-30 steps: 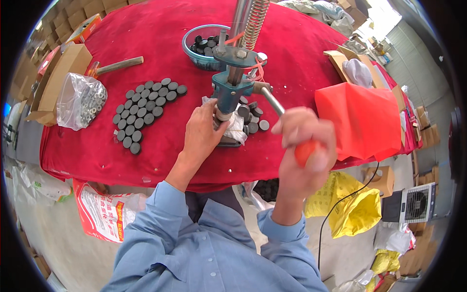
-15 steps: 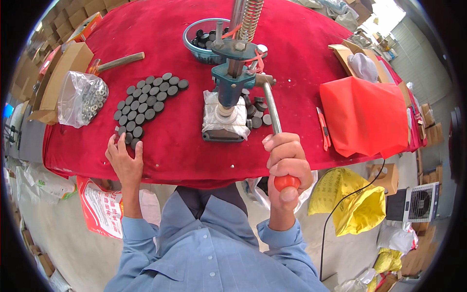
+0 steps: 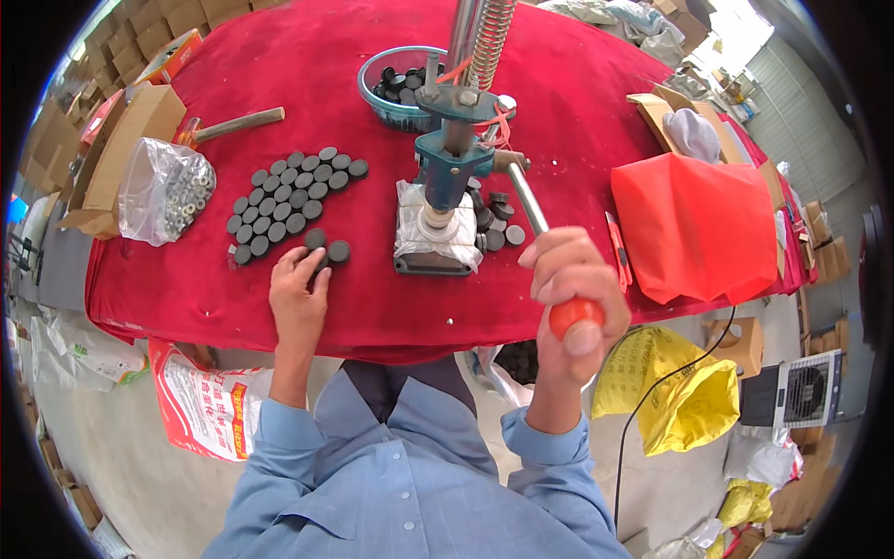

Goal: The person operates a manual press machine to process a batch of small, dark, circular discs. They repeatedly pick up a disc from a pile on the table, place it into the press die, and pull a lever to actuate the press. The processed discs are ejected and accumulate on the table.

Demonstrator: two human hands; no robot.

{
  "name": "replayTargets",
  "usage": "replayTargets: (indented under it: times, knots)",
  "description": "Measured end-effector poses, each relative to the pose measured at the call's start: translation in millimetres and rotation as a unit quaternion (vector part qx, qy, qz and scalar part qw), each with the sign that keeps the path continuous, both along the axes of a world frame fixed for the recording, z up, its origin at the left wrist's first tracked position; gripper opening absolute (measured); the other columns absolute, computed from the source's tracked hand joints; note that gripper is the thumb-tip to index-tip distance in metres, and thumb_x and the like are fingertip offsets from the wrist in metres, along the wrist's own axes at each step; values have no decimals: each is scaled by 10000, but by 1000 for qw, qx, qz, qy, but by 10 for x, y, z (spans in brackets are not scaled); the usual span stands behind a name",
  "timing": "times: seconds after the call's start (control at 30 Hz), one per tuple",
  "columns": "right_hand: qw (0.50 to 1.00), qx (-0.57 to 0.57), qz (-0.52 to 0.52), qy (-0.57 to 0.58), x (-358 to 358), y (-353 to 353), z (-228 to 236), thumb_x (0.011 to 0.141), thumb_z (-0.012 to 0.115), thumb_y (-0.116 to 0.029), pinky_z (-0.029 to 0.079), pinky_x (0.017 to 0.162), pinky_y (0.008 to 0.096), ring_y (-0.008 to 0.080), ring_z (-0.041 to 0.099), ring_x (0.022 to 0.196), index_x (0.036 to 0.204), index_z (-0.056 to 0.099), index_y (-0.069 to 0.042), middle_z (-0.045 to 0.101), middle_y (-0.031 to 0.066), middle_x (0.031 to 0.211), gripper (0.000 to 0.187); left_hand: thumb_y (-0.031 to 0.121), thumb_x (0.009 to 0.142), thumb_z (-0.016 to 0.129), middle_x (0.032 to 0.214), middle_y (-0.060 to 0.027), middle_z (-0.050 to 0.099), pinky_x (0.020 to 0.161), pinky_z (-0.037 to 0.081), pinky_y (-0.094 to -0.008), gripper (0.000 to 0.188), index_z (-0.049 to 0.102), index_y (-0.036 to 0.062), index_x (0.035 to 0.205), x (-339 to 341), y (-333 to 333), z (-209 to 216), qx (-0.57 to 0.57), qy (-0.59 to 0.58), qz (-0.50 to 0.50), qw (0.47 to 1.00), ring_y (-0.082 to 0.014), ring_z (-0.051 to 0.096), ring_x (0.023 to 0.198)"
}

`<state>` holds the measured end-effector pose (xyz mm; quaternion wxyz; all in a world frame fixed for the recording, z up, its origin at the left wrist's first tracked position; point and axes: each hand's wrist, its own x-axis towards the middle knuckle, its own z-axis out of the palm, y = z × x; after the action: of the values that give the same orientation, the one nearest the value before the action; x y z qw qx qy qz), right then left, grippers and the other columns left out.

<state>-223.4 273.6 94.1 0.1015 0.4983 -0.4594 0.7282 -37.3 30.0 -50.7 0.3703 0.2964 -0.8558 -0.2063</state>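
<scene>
Along the worktop's (image 3: pixel 186 293) left edge: cardboard box (image 3: pixel 144 140), clear bag (image 3: pixel 142 191) of metal rings, hammer (image 3: pixel 244 124) behind. Next, flat cluster of black caps (image 3: pixel 282 207). Left hand (image 3: pixel 298 296) near front edge, fingers bent at a few loose caps (image 3: pixel 338 252) just beside the cluster; can't tell if one is pinched. Mid-worktop: blue basin (image 3: pixel 400 118) of caps, then press (image 3: pixel 449 177), cap pile (image 3: pixel 495 235) right of it. Right hand (image 3: pixel 579 284) closed round the lever's (image 3: pixel 528 197) red knob (image 3: pixel 566 315). Near right edge: cutter (image 3: pixel 618 250), red bag (image 3: pixel 697 228).
</scene>
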Motion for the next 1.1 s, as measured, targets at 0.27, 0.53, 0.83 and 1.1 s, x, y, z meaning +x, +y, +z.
replayTargets:
  times: [0.27,0.53,0.83,1.1]
  knots:
    - [993,49,41,-97,-349,-220,721,1034,584,-366,470,649,282,105,573,696,920,648,18,616,50,772,405,41,803,819,1032,-106,721,784,557,-394,301,745,66,1095,-489,173,85,71,-11,-62,995,-282,684,900]
    - [990,34,56,-129,-367,-261,746,1049,583,-327,452,630,252,82,567,694,910,646,14,621,36,780,373,62,766,860,1019,-122,744,724,562,-386,496,668,36,1223,-887,255,352,52,59,-102,992,-259,687,812]
    - [992,39,56,-105,-404,-244,711,1035,580,-294,387,606,243,65,509,675,912,639,12,606,26,793,335,63,756,869,1083,-152,738,795,567,-436,589,600,33,1279,-1404,403,354,78,32,-171,982,-295,697,880]
    - [999,-34,28,-9,-19,-87,-35,953,632,-399,509,747,406,281,596,805,897,633,10,604,114,825,412,68,766,871,1152,-165,693,816,567,-423,579,602,13,1276,-1214,441,429,75,71,-163,981,-307,680,926]
